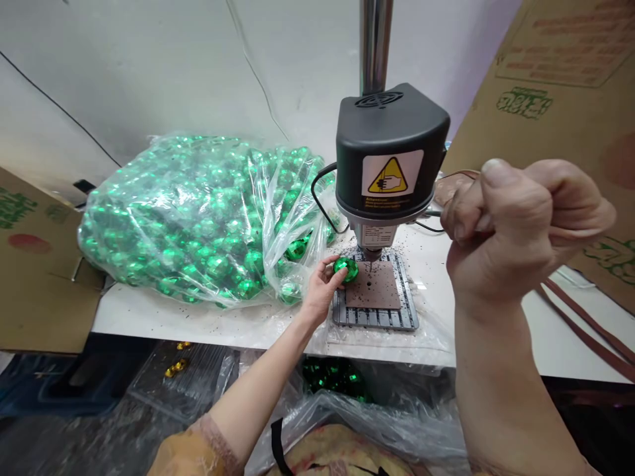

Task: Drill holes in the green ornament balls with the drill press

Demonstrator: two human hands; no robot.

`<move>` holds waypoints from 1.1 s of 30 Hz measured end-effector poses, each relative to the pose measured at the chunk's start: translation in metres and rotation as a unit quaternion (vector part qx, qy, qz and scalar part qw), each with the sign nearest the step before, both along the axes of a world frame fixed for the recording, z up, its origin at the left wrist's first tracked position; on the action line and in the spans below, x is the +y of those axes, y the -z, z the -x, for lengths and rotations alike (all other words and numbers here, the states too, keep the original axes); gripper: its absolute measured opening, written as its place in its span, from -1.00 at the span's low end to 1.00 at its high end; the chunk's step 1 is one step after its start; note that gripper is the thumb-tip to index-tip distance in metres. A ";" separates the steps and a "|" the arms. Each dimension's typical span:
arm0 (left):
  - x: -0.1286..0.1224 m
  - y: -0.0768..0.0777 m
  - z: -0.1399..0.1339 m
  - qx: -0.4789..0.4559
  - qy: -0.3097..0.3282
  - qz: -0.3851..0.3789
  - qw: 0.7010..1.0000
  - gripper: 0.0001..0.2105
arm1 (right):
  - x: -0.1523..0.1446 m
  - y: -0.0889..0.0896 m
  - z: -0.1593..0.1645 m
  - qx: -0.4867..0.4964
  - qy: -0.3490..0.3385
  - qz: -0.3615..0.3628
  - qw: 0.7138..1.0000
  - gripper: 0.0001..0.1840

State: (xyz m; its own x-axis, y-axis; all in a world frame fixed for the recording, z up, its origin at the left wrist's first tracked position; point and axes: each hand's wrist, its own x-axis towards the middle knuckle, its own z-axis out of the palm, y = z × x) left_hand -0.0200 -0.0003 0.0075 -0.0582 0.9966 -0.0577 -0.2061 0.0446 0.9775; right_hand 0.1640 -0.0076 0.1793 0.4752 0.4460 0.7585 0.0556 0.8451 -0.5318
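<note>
Head view. Left hand (322,289): grasping one shiny green faceted ball (346,270), located at the upper left corner of a flat brown square board (380,294). Right hand (516,225): clenched on the metal lever (433,213) of a black bench drill (391,142). Left: clear plastic bag (270,225), filled with green balls (213,264), on white table (149,318).

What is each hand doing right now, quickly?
Left hand: fingers closed on a shiny green ball.
Right hand: closed in a fist, apparently around the lever of the drill.
</note>
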 end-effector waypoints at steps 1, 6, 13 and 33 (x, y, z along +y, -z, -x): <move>0.000 0.003 -0.001 0.016 -0.004 -0.011 1.000 -0.42 | 0.000 0.000 0.000 0.000 -0.002 -0.001 1.000 -0.55; 0.001 0.010 -0.007 0.031 0.022 -0.053 0.998 -0.42 | 0.003 0.000 -0.001 0.008 -0.008 -0.015 1.000 -0.54; 0.000 0.011 -0.009 0.067 0.051 -0.055 0.995 -0.46 | 0.007 0.002 -0.003 0.002 -0.004 -0.037 0.999 -0.51; -0.003 0.016 -0.019 0.255 0.032 -0.134 0.957 -0.54 | 0.010 -0.011 -0.002 -0.072 0.071 0.044 0.994 -0.50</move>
State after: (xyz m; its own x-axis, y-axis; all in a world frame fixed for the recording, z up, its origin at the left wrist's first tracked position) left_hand -0.0014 -0.0031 -0.0085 0.0517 0.9740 0.2207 0.2957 -0.2261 0.9281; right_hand 0.1660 0.0022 0.1905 0.4269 0.4510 0.7839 0.2514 0.7735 -0.5819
